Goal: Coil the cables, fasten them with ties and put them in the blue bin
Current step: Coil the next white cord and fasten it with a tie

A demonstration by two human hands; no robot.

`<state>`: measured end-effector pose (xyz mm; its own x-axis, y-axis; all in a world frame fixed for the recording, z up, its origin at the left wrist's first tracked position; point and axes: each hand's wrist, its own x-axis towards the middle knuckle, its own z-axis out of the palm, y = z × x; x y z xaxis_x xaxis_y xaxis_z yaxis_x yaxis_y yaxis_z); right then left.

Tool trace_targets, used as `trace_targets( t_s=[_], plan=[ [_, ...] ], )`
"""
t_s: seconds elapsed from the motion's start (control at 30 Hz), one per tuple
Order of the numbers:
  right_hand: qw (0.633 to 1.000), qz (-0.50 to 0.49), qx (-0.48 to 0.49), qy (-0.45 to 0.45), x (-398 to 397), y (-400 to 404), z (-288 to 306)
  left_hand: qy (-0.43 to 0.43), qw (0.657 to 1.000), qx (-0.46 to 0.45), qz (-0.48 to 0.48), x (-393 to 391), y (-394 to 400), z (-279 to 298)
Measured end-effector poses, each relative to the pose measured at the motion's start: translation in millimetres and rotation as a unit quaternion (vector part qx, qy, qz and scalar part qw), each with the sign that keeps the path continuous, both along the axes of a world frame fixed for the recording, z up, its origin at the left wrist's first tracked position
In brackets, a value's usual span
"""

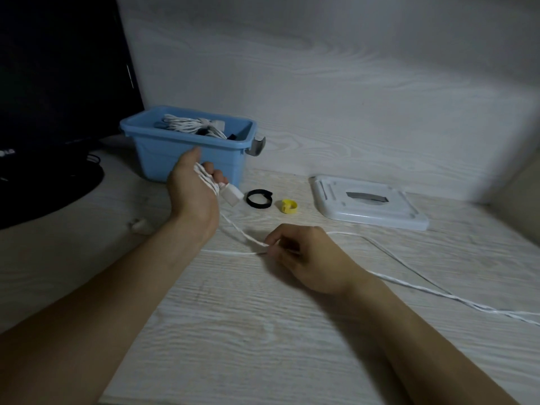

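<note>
On the pale wood-grain desk [263, 331], the left hand [191, 190] is raised just in front of the blue bin [187, 152], palm turned up, with several loops of a white cable [409, 285] wound across its fingers [219, 175], which curl around the turns; the cable's white plug [231, 195] hangs at the edge of the hand. From there the cable drops to the right hand [306, 255], which rests low on the desk and pinches the strand between thumb and forefinger, the other fingers curled loosely. Beyond that hand the cable trails off in long lines across the desk to the right edge. The bin, lid off, already holds coiled white cables [193, 125]. Its white lid [368, 201] lies flat on the desk well to the right. Between bin and lid lie a black tie [258, 198], rolled into a ring, and just beside it a smaller yellow tie [289, 206]. A dark monitor [58, 83] stands at the far left.
</note>
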<state>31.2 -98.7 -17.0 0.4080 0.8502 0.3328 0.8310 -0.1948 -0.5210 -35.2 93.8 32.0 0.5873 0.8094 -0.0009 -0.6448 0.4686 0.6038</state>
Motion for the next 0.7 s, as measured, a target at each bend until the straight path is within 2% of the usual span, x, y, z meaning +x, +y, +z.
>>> trace_targets(
  t_s=[0.07, 0.17, 0.27, 0.33, 0.43, 0.53, 0.7],
  plan=[
    [1.000, 0.021, 0.010, 0.009, -3, 1, 1, 0.043, 0.991, 0.125, 0.015, 1, -6, -7],
    [0.998, 0.022, 0.058, 0.027, -7, 2, 6, 0.131, 0.938, 0.322, 0.013, -1, -18, -15],
    [0.992, -0.013, 0.117, 0.038, -9, 2, 10, 0.174, 0.893, 0.410, -0.055, -4, -26, -15],
    [0.986, -0.045, 0.155, 0.042, -9, 2, 14, 0.226, 0.848, 0.471, -0.088, -6, -29, -17],
    [0.978, -0.077, 0.189, 0.033, -8, 1, 18, 0.278, 0.785, 0.544, -0.103, -9, -32, -23],
    [0.973, -0.093, 0.212, 0.023, -7, 1, 20, 0.266, 0.738, 0.605, -0.138, -11, -34, -24],
    [0.965, -0.115, 0.235, 0.006, -8, 1, 21, 0.241, 0.745, 0.578, -0.230, -20, -40, -16]
  ],
)
